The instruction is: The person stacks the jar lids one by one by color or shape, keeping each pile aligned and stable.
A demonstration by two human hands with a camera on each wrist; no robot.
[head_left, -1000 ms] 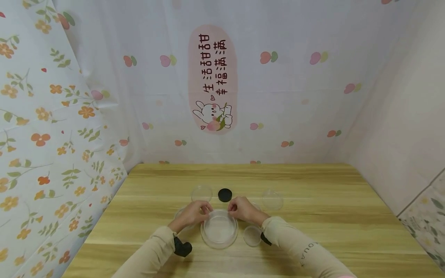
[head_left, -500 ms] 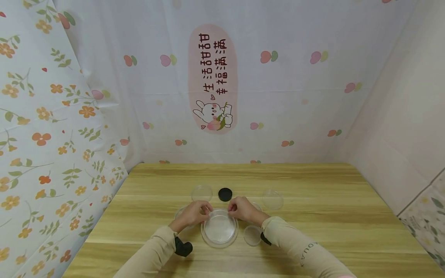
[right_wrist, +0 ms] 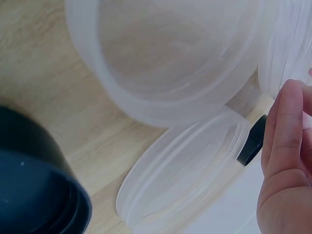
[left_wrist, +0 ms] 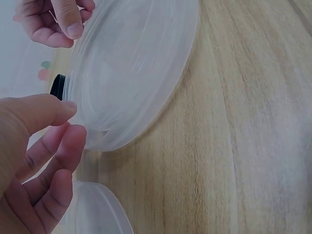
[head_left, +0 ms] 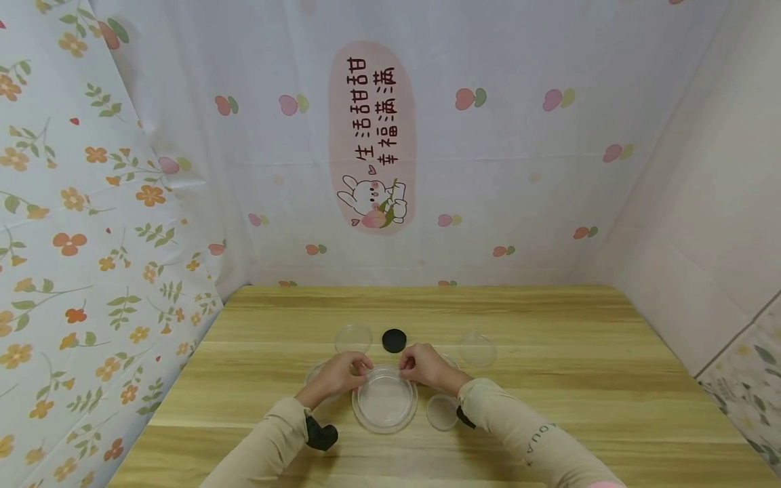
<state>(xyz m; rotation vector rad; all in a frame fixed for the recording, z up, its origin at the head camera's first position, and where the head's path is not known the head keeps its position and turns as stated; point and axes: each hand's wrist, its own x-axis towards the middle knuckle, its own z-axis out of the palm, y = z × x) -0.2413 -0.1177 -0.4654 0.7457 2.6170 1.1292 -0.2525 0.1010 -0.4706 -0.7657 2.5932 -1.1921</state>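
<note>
A clear round plastic lid (head_left: 386, 400) lies over a larger clear disc (head_left: 383, 430) in the middle of the table. At the upper left of its rim, my left hand (head_left: 344, 373) pinches the edge between thumb and fingertips. My right hand (head_left: 425, 368) pinches the same rim at the upper right. In the left wrist view, both hands' fingertips show at the edge of the stacked lid (left_wrist: 131, 63). The right wrist view has my right hand (right_wrist: 287, 156) at the frame's edge, its fingertips at a clear ridged rim (right_wrist: 280, 53).
A black round lid (head_left: 394, 341) lies just beyond the hands. Clear round lids lie at the back left (head_left: 354, 338), at the back right (head_left: 478, 349) and by the right wrist (head_left: 442, 413). Another clear piece (head_left: 315, 373) is partly behind the left hand. A patterned cloth (head_left: 488, 163) hangs behind the table.
</note>
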